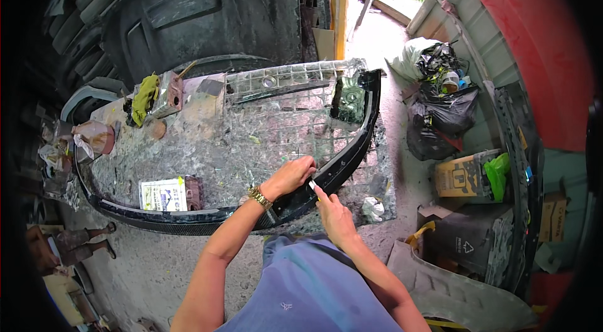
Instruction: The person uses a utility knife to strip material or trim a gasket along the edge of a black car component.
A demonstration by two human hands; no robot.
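A long black curved car bumper lip point(336, 172) lies along the near and right edges of a stained worktable point(201, 143). My left hand point(290, 178), with a gold watch on the wrist, reaches over the lip's near right bend. Its fingers are curled together at the inner edge, and what they hold, if anything, is hidden. Just right of it, my right hand point(336, 217) is closed on a small white piece point(312, 185) between thumb and fingers, right at the lip's surface. Its exact kind is too small to tell.
On the table are a white-labelled tin point(162, 195), a yellow-green cloth point(146, 99), a metal box point(168, 94) and crumpled white paper point(373, 208). Black rubbish bags point(440, 118) and a cardboard box point(461, 176) stand right. A grey fender panel point(452, 288) lies near right. Another person's legs point(85, 244) show left.
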